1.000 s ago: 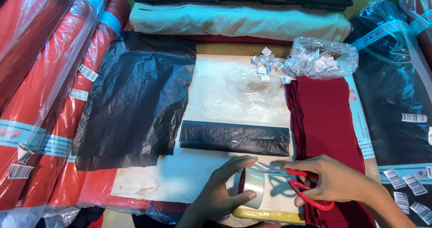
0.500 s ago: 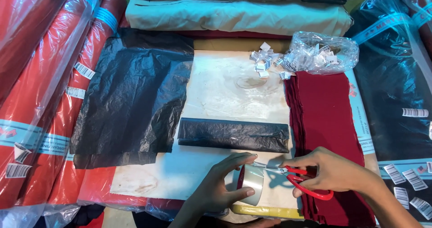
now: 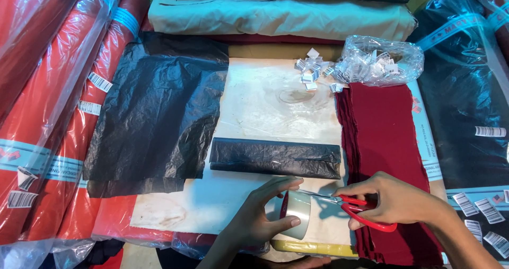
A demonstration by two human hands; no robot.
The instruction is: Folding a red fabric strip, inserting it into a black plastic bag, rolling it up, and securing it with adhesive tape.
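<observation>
Near edge, centre: my left hand grips the tape roll on edge, fingers wrapped round its rim, so the free strip runs right. My right hand has fingers through red scissors, blades at that strip. Just beyond: folded black bag, flat on the board. Right: maroon cloth stack. Far: bag of tags.
</observation>
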